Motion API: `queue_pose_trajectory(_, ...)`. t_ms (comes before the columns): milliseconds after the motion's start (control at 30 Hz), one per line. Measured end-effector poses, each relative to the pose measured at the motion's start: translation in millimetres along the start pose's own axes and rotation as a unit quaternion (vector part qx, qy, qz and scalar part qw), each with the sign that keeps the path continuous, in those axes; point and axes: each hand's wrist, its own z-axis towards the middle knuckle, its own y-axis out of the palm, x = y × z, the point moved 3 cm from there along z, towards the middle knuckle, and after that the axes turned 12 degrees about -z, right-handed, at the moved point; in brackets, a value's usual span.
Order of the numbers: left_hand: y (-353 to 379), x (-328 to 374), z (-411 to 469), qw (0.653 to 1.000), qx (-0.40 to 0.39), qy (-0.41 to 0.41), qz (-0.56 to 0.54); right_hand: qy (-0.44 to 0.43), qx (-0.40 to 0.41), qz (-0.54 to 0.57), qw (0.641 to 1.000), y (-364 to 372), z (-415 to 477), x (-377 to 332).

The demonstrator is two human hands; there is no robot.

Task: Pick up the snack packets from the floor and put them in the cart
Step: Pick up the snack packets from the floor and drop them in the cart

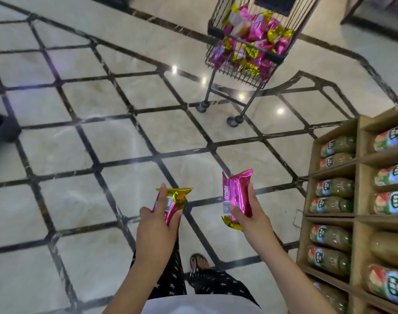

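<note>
- Two pink-and-gold snack packets are held above the marble floor (pixel 84 143), one per hand.
- Left hand (pixel 156 225) grips the left packet (pixel 174 203); right hand (pixel 248 219) clasps the right packet (pixel 235 196).
- Wire cart (pixel 250 71), at 12 o'clock, well apart, holds heaped packets (pixel 257 30).
- Wooden shelf (pixel 357 196) of bottles stands at 3 o'clock.

We stood on a glossy pale floor (pixel 80 143) crossed by dark lines; a wooden shelf (pixel 358 168) of bottles (pixel 331 191) stood at right.
</note>
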Motion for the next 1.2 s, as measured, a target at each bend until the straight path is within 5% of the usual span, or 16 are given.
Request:
queue_pose_trajectory(400, -96.9, 74.6, 201.8, 0.983, -0.039, 0.168, 0.070, 0.030, 0.131, -0.008, 0.991, -10.2, 106.5, -140.6)
queue_pose_trajectory(633, -91.3, 125.4, 268.5, 0.974, -0.053, 0.206, 0.079, 0.065, 0.149, 0.065, 0.984, -40.8, 145.8, -165.3)
queue_pose_trajectory(1000, -26.4, 289.2, 395.2, 0.962, -0.044, 0.256, 0.088, 0.035, 0.236, 0.045, 0.970, -215.1, 300.4, -183.0)
queue_pose_trajectory(1200, 21.3, 392.4, 453.2, 0.959, -0.034, 0.266, 0.090, 0.019, 0.220, -0.005, 0.975, -307.4, 369.3, -198.6)
